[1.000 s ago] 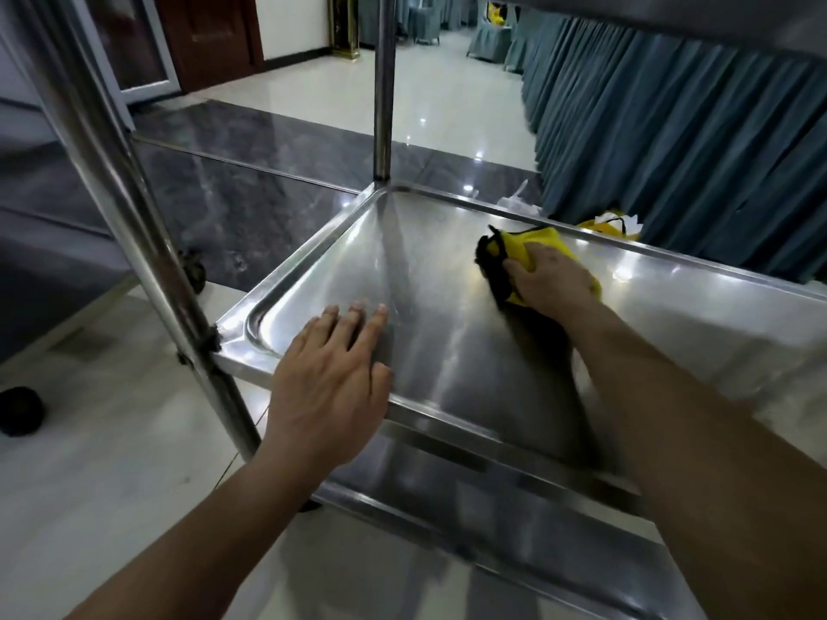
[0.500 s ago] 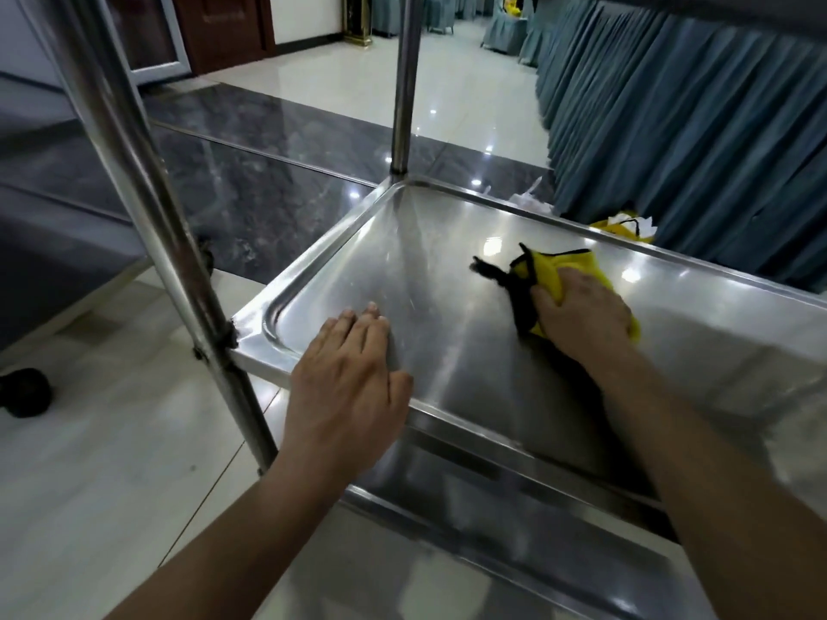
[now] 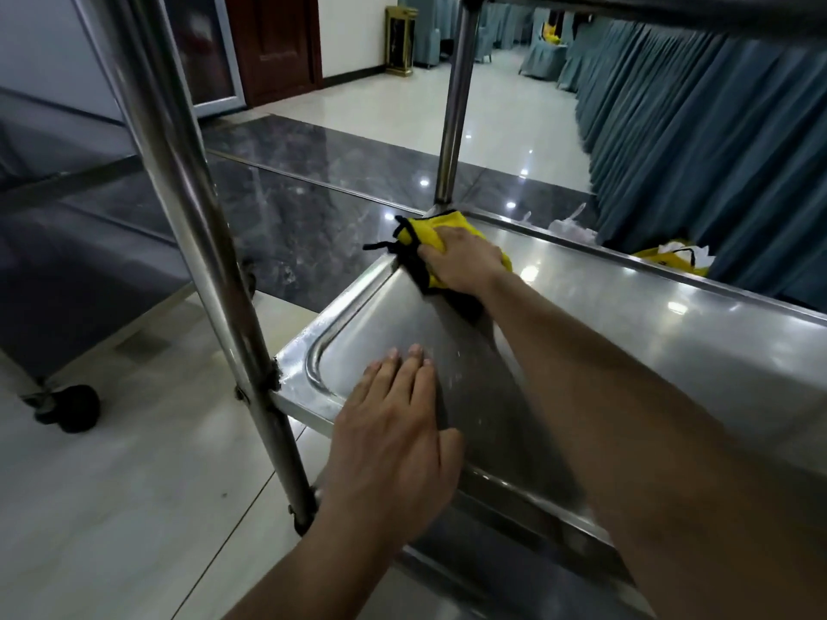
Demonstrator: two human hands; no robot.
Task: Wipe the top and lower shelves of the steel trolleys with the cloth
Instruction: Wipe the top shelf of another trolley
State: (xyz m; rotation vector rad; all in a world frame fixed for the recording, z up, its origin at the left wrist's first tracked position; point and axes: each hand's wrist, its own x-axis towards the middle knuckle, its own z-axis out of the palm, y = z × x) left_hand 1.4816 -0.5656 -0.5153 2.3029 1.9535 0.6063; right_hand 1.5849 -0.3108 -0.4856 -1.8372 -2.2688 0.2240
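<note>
The right hand [image 3: 461, 264] clutches the crumpled yellow cloth with black trim [image 3: 429, 232] at the far left corner of the shiny steel trolley shelf [image 3: 671, 333], against its raised rim. The left hand [image 3: 394, 445] lies flat, fingers straight, over the near rim; bare steel stretches right of both hands.

Counts: 2 hands, left [image 3: 394, 445] and right [image 3: 461, 261]. 1 yellow cloth [image 3: 429, 230]. 2 trolleys, near [image 3: 295, 373] and far left [image 3: 62, 208]. 2 posts visible on the near one. 1 caster [image 3: 74, 407]. 1 door [image 3: 273, 42]. 1 gold stand [image 3: 399, 40].
</note>
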